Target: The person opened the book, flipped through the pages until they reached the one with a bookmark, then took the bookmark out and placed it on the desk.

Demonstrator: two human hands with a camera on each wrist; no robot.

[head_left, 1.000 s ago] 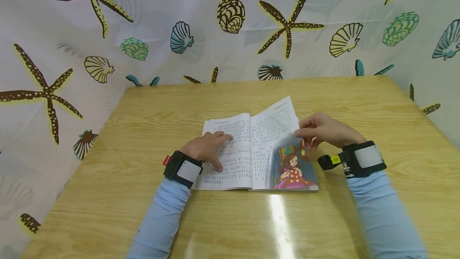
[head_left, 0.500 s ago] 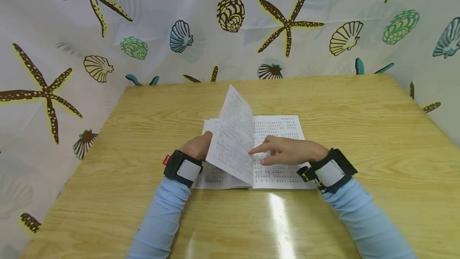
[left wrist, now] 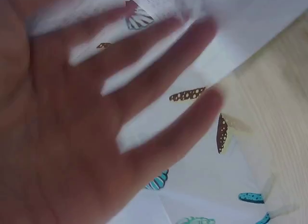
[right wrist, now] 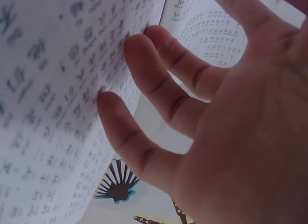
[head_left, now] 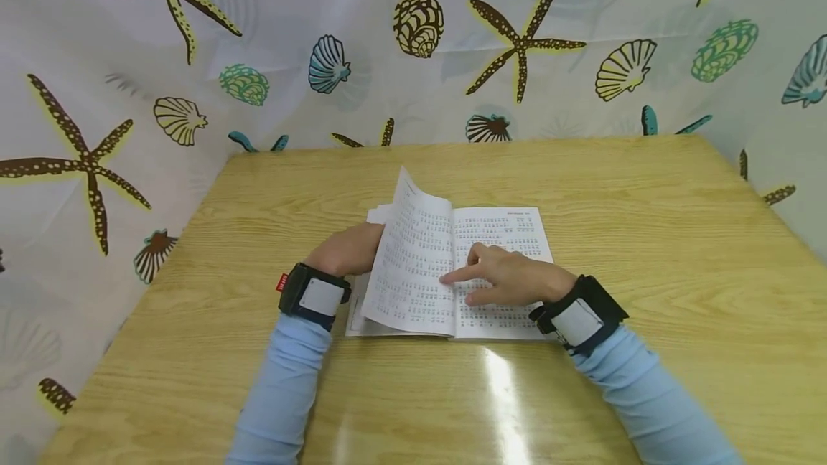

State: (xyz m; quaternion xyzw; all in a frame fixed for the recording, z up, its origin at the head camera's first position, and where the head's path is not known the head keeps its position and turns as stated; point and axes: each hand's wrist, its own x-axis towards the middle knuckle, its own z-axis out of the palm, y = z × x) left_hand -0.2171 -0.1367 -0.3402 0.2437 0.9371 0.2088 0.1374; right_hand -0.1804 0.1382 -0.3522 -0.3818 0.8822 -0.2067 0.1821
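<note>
An open book (head_left: 507,228) with printed text lies on the table, and one of its pages (head_left: 413,271) stands lifted and curved over the left half. My left hand (head_left: 349,248) reaches in behind this page, which hides its fingers from the head view. In the left wrist view the left hand (left wrist: 115,108) has its fingers straight and spread, holding nothing. Over the right half, my right hand (head_left: 507,277) points its index finger at the lifted page near the spine. The right wrist view shows slightly bent fingertips (right wrist: 115,106) against printed paper, gripping nothing.
The wooden table (head_left: 614,199) extends around the book on every side. A pale cloth (head_left: 362,13) printed with starfish and shells hangs behind the table and along its sides. Both wrists wear black straps (head_left: 584,313).
The right hand has carried the page from the right over to the left, then moved slightly left at the spine. The page has sunk lower, and the left hand now lies behind it.
</note>
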